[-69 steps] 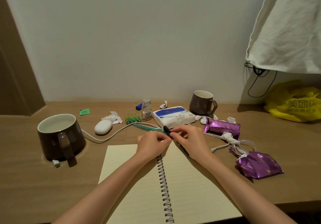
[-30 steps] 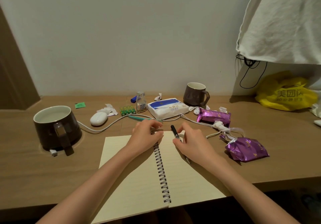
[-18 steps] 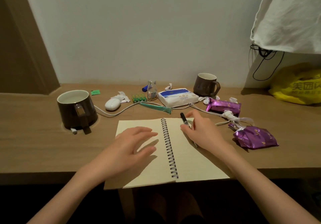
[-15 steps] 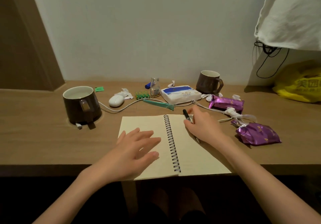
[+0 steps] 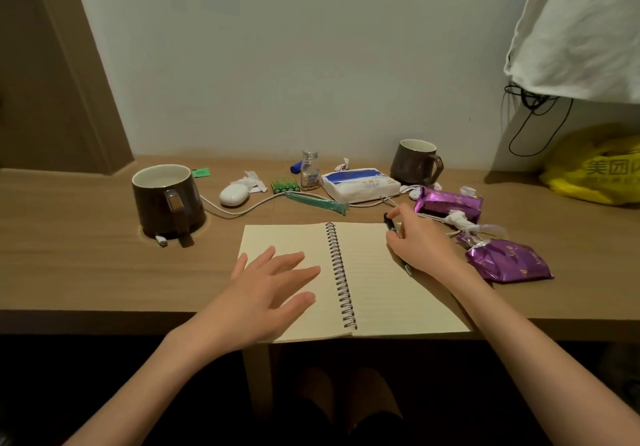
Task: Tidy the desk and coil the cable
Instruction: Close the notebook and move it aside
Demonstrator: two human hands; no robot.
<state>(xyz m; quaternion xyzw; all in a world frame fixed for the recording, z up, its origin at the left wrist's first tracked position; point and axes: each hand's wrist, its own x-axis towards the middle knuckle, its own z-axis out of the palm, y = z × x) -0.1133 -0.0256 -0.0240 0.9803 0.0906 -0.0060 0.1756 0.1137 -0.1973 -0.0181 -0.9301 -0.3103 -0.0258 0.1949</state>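
One white cable [image 5: 249, 210] lies uncoiled on the worktop [image 5: 86, 255] behind the notebook [image 5: 381, 272]. It runs from the big brown mug [image 5: 166, 199] beyond the notebook's left corner, past the tissue pack [image 5: 360, 184], to the purple packets [image 5: 446, 203] on the notebook's right. Neither of the hands touches it.

A second ago both hands met at the notebook's top edge, busy with the pen [image 5: 388, 221]. They have now parted. The left hand [image 5: 266, 286] has drawn back to the near part of the left page, and the right hand [image 5: 420, 244] has kept the pen at the top right corner. That suggests the work on the pen is done and the open notebook comes next, probably to be closed. The cable and the small clutter behind the notebook are left for later, so the task looks to be in an early stage.

The left hand is flat, palm down, with its fingers straight and spread. I cannot tell whether it presses on the paper or hovers just above it. The right hand rests on the right page with its fingers curled round the pen, whose dark tip pokes out toward the cable.
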